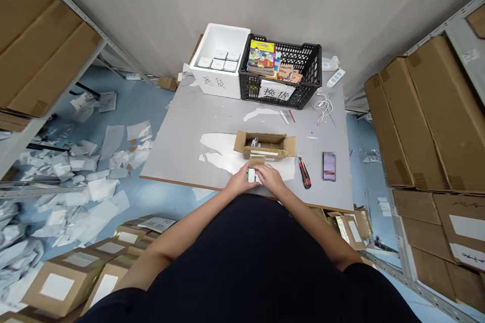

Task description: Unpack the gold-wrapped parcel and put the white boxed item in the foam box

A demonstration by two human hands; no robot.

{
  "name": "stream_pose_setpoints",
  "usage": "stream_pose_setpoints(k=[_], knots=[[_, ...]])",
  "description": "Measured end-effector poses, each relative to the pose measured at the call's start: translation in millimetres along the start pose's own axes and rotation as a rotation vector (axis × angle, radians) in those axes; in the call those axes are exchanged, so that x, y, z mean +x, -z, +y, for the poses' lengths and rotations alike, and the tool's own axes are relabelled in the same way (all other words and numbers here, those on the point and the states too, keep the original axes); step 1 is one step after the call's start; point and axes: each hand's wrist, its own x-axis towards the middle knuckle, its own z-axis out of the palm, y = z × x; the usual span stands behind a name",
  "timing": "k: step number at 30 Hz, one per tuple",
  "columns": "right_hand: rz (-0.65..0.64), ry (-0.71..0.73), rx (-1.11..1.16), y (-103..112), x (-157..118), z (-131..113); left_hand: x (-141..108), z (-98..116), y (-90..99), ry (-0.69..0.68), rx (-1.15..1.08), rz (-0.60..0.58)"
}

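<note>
My left hand (239, 180) is closed around the left side of a small box (251, 175) with its flap standing up, near the table's front edge. From the right, my right hand (270, 176) has its fingers at the small box's opening; what they pinch, if anything, is too small to make out. Just beyond stands an open cardboard box (271, 153) with a small clear-wrapped item (255, 142) inside. It rests on a torn white sheet (223, 154). To the right lie a red and black utility knife (304, 173) and a phone (329, 166).
At the table's (182, 131) back stand a white foam box (217, 83) holding several small boxes and a black crate (308, 75) with books. A white cable (323, 105) lies at right. Shelves with cartons (424, 116) flank the table; paper scraps (102, 186) litter the left floor.
</note>
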Motion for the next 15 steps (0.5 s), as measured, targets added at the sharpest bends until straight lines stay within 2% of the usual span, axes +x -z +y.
stream_pose_setpoints(k=[2,9,15], knots=[[-0.073,0.076,-0.048,3,-4,-2,1,3,0.6,0.008,0.017,0.008],[-0.199,0.239,-0.183,18,-1,-3,3,6,-1.7,0.036,-0.005,0.012],[-0.241,0.234,-0.159,28,16,-5,1,5,-5.0,0.067,-0.026,-0.003]])
